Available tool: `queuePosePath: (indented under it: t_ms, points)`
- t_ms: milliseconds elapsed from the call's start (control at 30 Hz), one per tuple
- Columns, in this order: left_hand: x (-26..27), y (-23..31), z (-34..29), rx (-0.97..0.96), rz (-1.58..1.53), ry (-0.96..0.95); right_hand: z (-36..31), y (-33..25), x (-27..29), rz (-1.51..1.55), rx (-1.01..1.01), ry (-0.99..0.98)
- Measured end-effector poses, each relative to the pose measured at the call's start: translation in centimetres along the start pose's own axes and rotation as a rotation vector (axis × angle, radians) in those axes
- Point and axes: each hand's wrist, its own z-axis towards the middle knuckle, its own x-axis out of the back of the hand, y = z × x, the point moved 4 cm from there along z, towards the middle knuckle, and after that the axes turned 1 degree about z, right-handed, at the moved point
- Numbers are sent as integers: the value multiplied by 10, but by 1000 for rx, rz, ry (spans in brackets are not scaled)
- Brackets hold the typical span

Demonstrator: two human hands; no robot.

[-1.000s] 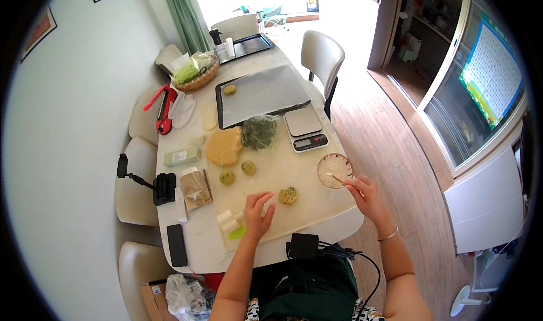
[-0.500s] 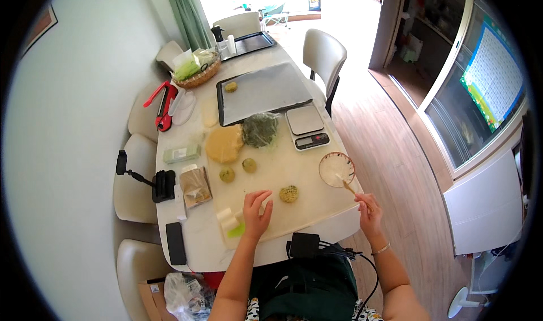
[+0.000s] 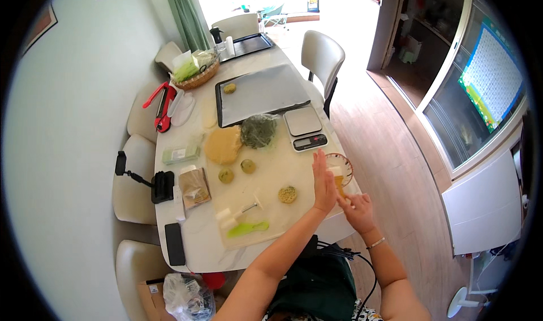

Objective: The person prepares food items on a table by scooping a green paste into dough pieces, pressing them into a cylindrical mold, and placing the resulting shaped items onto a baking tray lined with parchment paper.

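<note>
In my right hand (image 3: pixel 357 212) is a brush (image 3: pixel 339 186) with a wooden handle and pale bristles, raised over the rim of a patterned bowl (image 3: pixel 349 165) at the table's right edge. My left hand (image 3: pixel 324 188) is held upright beside the brush, fingers stretched, partly hiding the bowl; whether it touches the bristles I cannot tell. Left of it, a speckled round dough cake (image 3: pixel 287 194) lies on the pale mat (image 3: pixel 266 177). A white plunger mould (image 3: pixel 227 218) and a green spatula (image 3: pixel 249 228) rest near the front. Two dough balls (image 3: pixel 248 166) sit farther back.
Behind the balls are yellow dough (image 3: pixel 223 144) and dark green dough (image 3: pixel 258 131) under plastic wrap. A kitchen scale (image 3: pixel 305 128) stands right of them. A lined baking tray (image 3: pixel 263 92) with one dough piece lies beyond. A phone (image 3: pixel 175 244) is at front left.
My left hand has moved right, from near the mould to beside the bowl, uncovering the mould and spatula. My right hand has shifted slightly left and nearer, and the brush has lifted from the bowl.
</note>
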Motion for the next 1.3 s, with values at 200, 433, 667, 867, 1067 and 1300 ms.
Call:
queuePosePath:
  t_ms: [200,433,667,867,1067,1300]
  points:
    - [-10,-17,-6,42,141,8,-13,2,-7,-68,19,-52]
    - [-13,-4,0,-29,315,-65,-12,5,-7,-86,28,-47]
    - [-11,-6,4,-26,330,-90,-7,2,2,-122,52,-44]
    - [12,-11,4,13,195,-17,-2,-8,1,14,-16,-4]
    - [92,-14,5,63,22,-16,42,-14,-11,1088,-752,162]
    - [156,-27,-9,162,-39,107,87,2,-60,1122,-801,-3]
